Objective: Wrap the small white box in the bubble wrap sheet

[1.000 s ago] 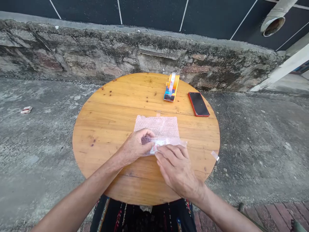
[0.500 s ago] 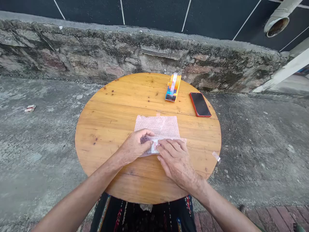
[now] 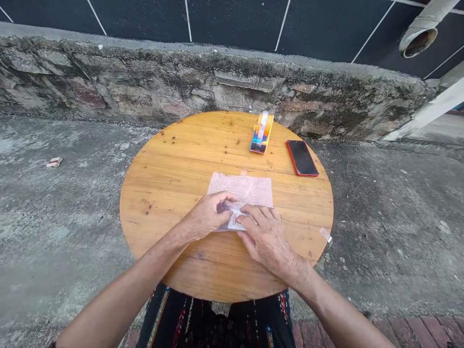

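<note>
holding a small pale packet (image 3: 235, 219) at the near edge of bubble wrap (image 3: 246, 186) on the table (image 3: 163, 193), between a half-curled left hand (image 3: 207, 215) and a right hand (image 3: 267, 234) with bent fingers laid over it. hidden partly by those fingers, and bearing reddish print too small to read.

In the middle of the frame, the right hand (image 3: 266, 234) covers the right end of a pale packet (image 3: 235, 220); the left hand (image 3: 206, 217) hides part of its left end; its red print is too small to read; the hands also hide the near part of the bubble wrap (image 3: 241, 185); markings on the tape dispenser (image 3: 261, 135), upper right of centre, and on the litter (image 3: 54, 162) at far left are illegible; the top edge cuts the pipe (image 3: 422, 36), the bottom edge the patterned clothing (image 3: 217, 326).
</note>
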{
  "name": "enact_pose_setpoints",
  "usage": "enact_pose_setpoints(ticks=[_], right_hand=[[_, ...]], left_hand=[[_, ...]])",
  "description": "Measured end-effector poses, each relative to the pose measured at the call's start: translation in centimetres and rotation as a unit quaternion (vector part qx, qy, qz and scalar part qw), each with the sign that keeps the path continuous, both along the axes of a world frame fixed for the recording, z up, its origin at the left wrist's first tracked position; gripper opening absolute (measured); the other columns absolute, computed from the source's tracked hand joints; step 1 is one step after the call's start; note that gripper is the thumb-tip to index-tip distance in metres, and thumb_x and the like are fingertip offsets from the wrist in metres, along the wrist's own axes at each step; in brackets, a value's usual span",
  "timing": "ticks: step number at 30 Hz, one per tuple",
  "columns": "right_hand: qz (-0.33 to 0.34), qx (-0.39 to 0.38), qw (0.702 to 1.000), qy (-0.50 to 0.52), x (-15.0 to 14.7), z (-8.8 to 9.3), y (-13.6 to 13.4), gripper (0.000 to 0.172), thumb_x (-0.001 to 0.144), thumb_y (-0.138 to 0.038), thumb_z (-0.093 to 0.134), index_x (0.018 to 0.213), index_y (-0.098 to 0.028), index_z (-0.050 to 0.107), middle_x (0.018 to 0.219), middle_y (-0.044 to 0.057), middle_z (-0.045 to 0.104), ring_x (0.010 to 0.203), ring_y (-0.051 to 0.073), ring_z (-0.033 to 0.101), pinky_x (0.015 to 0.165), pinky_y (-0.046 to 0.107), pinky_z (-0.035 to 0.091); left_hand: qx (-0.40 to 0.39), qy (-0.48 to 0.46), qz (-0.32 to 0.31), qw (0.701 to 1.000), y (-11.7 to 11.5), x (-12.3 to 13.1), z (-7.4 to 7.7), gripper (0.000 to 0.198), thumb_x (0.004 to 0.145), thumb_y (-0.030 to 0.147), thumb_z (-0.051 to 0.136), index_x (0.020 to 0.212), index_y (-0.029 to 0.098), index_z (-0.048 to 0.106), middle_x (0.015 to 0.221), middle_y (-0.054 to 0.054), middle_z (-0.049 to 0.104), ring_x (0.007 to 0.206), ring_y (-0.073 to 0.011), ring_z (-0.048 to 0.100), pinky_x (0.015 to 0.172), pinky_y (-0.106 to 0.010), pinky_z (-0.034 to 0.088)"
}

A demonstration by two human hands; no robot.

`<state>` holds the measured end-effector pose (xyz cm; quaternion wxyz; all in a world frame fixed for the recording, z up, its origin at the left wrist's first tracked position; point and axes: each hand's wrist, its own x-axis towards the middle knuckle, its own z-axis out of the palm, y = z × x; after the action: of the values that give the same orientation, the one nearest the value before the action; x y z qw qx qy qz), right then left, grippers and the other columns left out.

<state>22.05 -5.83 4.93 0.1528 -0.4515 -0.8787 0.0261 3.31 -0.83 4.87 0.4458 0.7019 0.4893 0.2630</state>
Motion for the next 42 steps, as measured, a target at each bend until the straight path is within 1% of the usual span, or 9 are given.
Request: enact_pose_setpoints(ticks=[6, 9, 11, 14, 17, 20, 23, 33, 42], right_hand=[[0.001, 0.014, 1.0, -0.025, -0.3, 0.3, -0.3, 0.024, 0.086, -0.025, 0.06, 0.11, -0.02, 0.059, 0.123, 0.009, 0.057, 0.104, 0.027, 0.051, 0.088, 0.044, 0.037], [0.0, 0.019, 0.999, -0.035, -0.2, 0.4, -0.2, 0.027, 0.086, -0.024, 0.06, 0.113, -0.021, 0.058, 0.121, 0.008, 0.058, 0.103, 0.027, 0.051, 0.088, 0.044, 0.037], [0.005, 0.02, 0.999, -0.042, -0.2, 0.5, -0.1, 0.029, 0.086, -0.023, 0.06, 0.115, -0.021, 0.058, 0.12, 0.008, 0.058, 0.102, 0.027, 0.051, 0.088, 0.043, 0.037], [0.014, 0.024, 0.998, -0.049, -0.1, 0.5, 0.1, 0.029, 0.086, -0.024, 0.06, 0.116, -0.02, 0.058, 0.119, 0.01, 0.058, 0.102, 0.027, 0.051, 0.09, 0.044, 0.037], [0.022, 0.025, 0.998, -0.051, -0.1, 0.6, 0.2, 0.029, 0.086, -0.024, 0.06, 0.115, -0.02, 0.059, 0.117, 0.01, 0.059, 0.103, 0.028, 0.051, 0.092, 0.045, 0.036], [0.029, 0.028, 0.998, -0.052, 0.0, 0.8, 0.4, 0.03, 0.084, -0.024, 0.063, 0.114, -0.02, 0.06, 0.117, 0.01, 0.059, 0.105, 0.028, 0.051, 0.094, 0.045, 0.035], [0.036, 0.034, 0.998, -0.05, 0.1, 0.8, 0.4, 0.031, 0.083, -0.024, 0.064, 0.114, -0.02, 0.06, 0.117, 0.009, 0.06, 0.105, 0.028, 0.051, 0.094, 0.045, 0.034], [0.046, 0.05, 0.997, -0.031, 0.5, 0.4, 0.5, 0.03, 0.083, -0.025, 0.065, 0.112, -0.021, 0.06, 0.118, 0.008, 0.06, 0.104, 0.027, 0.051, 0.095, 0.045, 0.034], [0.05, 0.045, 0.997, -0.035, 0.5, 0.4, 0.5, 0.026, 0.084, -0.025, 0.064, 0.109, -0.02, 0.06, 0.114, 0.009, 0.06, 0.102, 0.028, 0.051, 0.094, 0.045, 0.034]], left_hand=[[0.025, 0.026, -0.004, 0.999, 0.3, -0.4, 0.6, 0.036, 0.07, 0.015, 0.053, 0.104, 0.02, 0.065, 0.097, -0.001, 0.069, 0.088, -0.0188, 0.062, 0.079, -0.029, 0.047], [0.084, 0.03, 0.121, 0.989, -1.3, -2.0, 1.2, 0.037, 0.076, 0.025, 0.06, 0.113, 0.022, 0.061, 0.118, -0.003, 0.064, 0.111, -0.0225, 0.056, 0.095, -0.034, 0.043], [0.087, 0.016, 0.229, 0.969, -3.4, -3.4, 1.1, 0.036, 0.078, 0.032, 0.062, 0.112, 0.023, 0.061, 0.116, -0.004, 0.064, 0.109, -0.0227, 0.057, 0.096, -0.036, 0.043], [-0.026, -0.1, 0.335, 0.937, -7.4, -4.5, 0.0, 0.033, 0.076, 0.036, 0.067, 0.104, 0.019, 0.061, 0.101, -0.006, 0.067, 0.095, -0.0219, 0.062, 0.087, -0.036, 0.05], [-0.228, -0.261, 0.33, 0.878, -10.5, -3.8, -1.0, 0.042, 0.073, 0.033, 0.072, 0.108, 0.013, 0.06, 0.105, -0.012, 0.067, 0.089, -0.0244, 0.066, 0.075, -0.036, 0.056], [-0.332, -0.364, 0.326, 0.807, -11.2, -2.3, -1.0, 0.04, 0.078, 0.025, 0.069, 0.113, 0.01, 0.058, 0.117, -0.018, 0.065, 0.102, -0.0275, 0.065, 0.088, -0.038, 0.055], [-0.361, -0.395, 0.343, 0.772, -9.7, -1.2, -0.5, 0.023, 0.082, 0.017, 0.064, 0.103, 0.007, 0.061, 0.111, -0.021, 0.068, 0.102, -0.0278, 0.067, 0.091, -0.037, 0.055], [-0.337, -0.264, 0.35, 0.833, -5.1, -0.5, -1.0, 0.02, 0.081, 0.029, 0.067, 0.09, 0.012, 0.062, 0.075, -0.006, 0.069, 0.057, -0.0125, 0.065, 0.048, -0.021, 0.053], [-0.33, -0.173, 0.283, 0.884, -3.0, -0.5, -0.4, 0.031, 0.063, 0.034, 0.076, 0.077, 0.011, 0.061, 0.054, 0.001, 0.06, 0.041, -0.0085, 0.05, 0.038, -0.02, 0.041]])
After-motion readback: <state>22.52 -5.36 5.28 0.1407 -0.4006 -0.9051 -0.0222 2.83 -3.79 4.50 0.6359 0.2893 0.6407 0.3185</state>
